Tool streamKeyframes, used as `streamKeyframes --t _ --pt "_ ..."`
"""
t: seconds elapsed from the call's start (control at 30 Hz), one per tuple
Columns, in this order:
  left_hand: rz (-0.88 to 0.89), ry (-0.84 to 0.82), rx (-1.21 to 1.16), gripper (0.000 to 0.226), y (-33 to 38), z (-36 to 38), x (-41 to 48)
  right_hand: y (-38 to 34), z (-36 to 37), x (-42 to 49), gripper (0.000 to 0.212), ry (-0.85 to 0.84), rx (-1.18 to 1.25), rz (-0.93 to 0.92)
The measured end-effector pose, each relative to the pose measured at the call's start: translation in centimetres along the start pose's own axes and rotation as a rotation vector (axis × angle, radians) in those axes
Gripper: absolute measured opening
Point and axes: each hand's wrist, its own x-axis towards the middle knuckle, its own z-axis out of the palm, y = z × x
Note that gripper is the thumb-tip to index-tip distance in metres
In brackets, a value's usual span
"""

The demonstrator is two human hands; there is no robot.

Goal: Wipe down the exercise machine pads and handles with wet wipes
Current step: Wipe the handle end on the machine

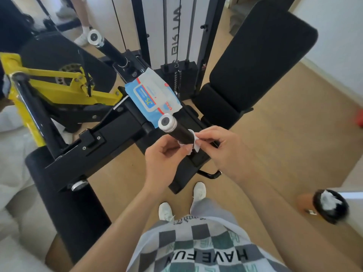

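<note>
A black machine handle (177, 131) with a silver end cap points toward me at the middle. A white wet wipe (194, 143) is wrapped around its lower part. My left hand (165, 160) pinches the wipe from the left and my right hand (222, 152) pinches it from the right, both closed on it at the handle. A blue and white pack of wet wipes (153, 95) lies on the black machine frame just behind the handle. A second handle (106, 46) sticks up at the upper left. The black back pad (261, 55) and seat pad (216, 103) stand to the right.
A yellow and black machine arm (59, 89) lies at the left. The weight stack with cables (176, 55) stands behind. A black cup holding crumpled wipes (330, 205) sits at the lower right. Another person's legs (84, 26) show at the top left. Wooden floor (284, 134) extends right.
</note>
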Motion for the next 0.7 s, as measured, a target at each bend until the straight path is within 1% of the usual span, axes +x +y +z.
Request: streamKeyframes --t 0.07,0.13,0.23,0.3,0.4,0.47,0.53,0.6,0.7 --pt "0.022 0.053 0.002 0.02 0.6 -0.1 0.0 -0.7 0.0 0.2 0.018 0.001 0.05 -0.012" --pt "0.062 0.132 -0.021 0.023 1.6 -0.7 0.0 -2.2 0.1 0.5 0.019 0.012 0.121 -0.075" --pt "0.193 0.224 -0.063 0.03 2.9 -1.6 0.1 -4.2 0.6 0.9 0.022 0.018 0.18 -0.156" --pt "0.218 0.222 -0.048 0.031 2.8 -1.7 0.2 -4.1 0.8 1.0 0.022 0.028 0.172 -0.161" --pt "0.115 0.124 0.003 0.024 1.6 -1.0 0.1 -1.9 0.8 0.3 0.02 0.034 0.106 -0.116" --pt "0.056 0.038 0.023 0.02 0.7 -0.5 0.0 -0.4 0.6 -0.2 0.022 0.015 0.032 -0.04" --pt "0.028 0.004 0.016 0.021 0.5 -0.4 0.0 0.1 0.4 -0.3 0.023 -0.002 -0.018 0.003" --pt "0.035 0.016 -0.008 0.021 0.9 -0.8 0.2 -0.4 0.5 -0.1 0.024 -0.006 -0.009 -0.015" --pt "0.155 0.122 -0.019 0.027 2.2 -1.7 0.3 -2.6 0.8 0.7 0.025 0.001 0.087 -0.104"
